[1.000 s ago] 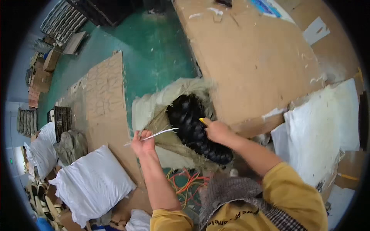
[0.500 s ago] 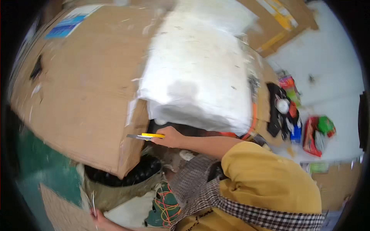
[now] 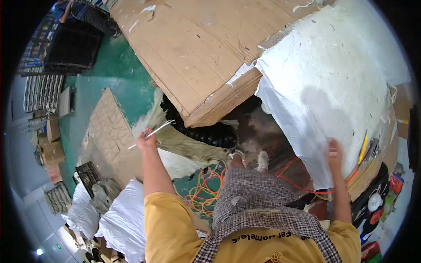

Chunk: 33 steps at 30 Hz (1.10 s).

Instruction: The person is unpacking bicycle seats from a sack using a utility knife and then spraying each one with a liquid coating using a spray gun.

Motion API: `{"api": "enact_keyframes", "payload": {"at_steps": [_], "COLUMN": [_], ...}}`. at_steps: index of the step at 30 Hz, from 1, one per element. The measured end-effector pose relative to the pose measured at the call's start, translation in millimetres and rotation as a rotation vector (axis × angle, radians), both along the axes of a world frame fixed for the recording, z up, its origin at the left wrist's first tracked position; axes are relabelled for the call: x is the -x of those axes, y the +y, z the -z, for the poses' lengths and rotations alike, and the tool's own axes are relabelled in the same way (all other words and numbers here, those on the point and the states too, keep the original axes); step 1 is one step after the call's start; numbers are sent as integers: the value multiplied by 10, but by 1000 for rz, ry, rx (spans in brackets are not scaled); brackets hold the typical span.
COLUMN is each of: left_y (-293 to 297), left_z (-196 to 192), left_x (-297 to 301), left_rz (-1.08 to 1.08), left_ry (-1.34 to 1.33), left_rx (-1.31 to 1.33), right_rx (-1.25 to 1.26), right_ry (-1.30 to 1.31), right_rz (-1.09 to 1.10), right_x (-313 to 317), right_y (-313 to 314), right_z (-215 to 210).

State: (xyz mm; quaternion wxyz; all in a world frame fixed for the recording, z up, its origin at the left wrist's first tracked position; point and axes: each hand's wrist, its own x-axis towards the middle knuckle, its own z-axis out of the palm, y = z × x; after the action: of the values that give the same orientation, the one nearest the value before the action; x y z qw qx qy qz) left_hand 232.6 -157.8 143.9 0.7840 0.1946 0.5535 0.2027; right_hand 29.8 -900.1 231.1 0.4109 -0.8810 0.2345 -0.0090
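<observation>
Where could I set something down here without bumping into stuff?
The brown cardboard looks mostly bare between the pale scrap at its far left and the white sheet. The sheet has room beyond the right hand. It's crowded around the yellow tool at the sheet's right, and where cables tangle on the floor.

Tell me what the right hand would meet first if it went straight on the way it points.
Probably the white covering that spreads ahead of the right hand; with the hand blurred and depth unclear, it might pass over it instead.
</observation>
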Motion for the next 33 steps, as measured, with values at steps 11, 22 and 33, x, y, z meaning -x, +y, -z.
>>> {"api": "enact_keyframes", "payload": {"at_steps": [11,22,33], "left_y": [334,-2430,-925], "left_z": [416,1725,1075], "left_x": [852,1689,2397], "left_rz": [116,921,-180], "left_ry": [163,669,62], "left_rx": [-386,-728,-54], "right_rx": [200,107,-412], "right_ry": [692,787,854], "right_rz": [-923,-785,-605], "right_x": [-1765,-1407,-1097], "right_y": [3314,3772,4191], "right_z": [2783,3520,2601]}}
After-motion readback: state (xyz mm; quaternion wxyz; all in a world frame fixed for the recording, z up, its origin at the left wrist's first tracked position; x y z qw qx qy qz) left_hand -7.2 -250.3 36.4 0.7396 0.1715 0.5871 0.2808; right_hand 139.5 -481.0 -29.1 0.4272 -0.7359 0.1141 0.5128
